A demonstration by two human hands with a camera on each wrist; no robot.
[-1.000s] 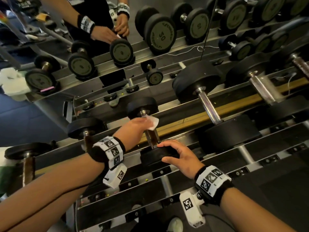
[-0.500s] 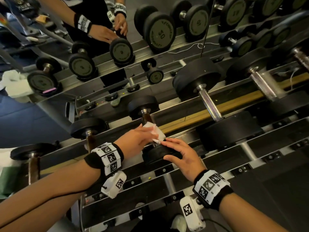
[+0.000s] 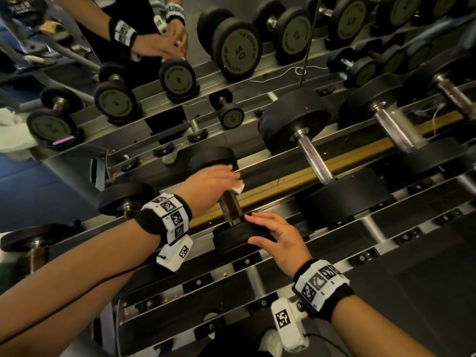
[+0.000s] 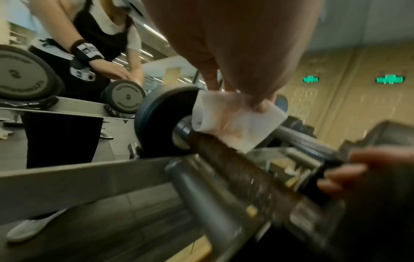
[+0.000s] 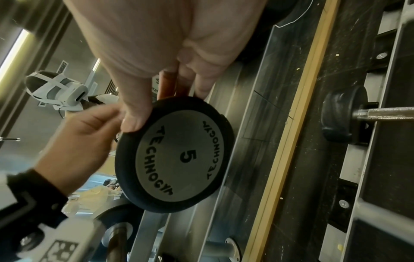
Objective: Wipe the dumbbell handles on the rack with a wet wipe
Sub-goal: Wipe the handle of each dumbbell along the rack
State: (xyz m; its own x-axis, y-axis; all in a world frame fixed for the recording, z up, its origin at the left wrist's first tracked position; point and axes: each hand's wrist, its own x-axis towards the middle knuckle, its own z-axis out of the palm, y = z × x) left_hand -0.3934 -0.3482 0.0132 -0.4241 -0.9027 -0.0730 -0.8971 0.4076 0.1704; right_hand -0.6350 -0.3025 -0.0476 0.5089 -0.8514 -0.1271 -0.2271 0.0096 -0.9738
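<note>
A small black dumbbell lies on the rack's upper tier, its near head [image 3: 231, 237] marked "5" [image 5: 177, 159]. My left hand [image 3: 231, 176] grips a white wet wipe [image 3: 238, 188] wrapped over the far end of its brown knurled handle [image 3: 230, 207], close to the far head [image 3: 213, 157]. The left wrist view shows the wipe [image 4: 235, 122] folded over the handle [image 4: 235, 168] under my fingertips. My right hand [image 3: 252, 228] holds the near head, fingers over its rim and thumb on its face [image 5: 132, 124].
A bigger dumbbell with a chrome handle [image 3: 314, 155] lies just to the right, and smaller ones [image 3: 126, 199] to the left. A wooden strip [image 3: 334, 161] runs under the handles. A mirror [image 3: 231, 47] behind repeats the rack and me. A lower rack tier [image 3: 231, 274] sits nearer me.
My left hand slid the wipe down the handle toward my right hand, then back up to the far end. The right hand stayed on the near head.
</note>
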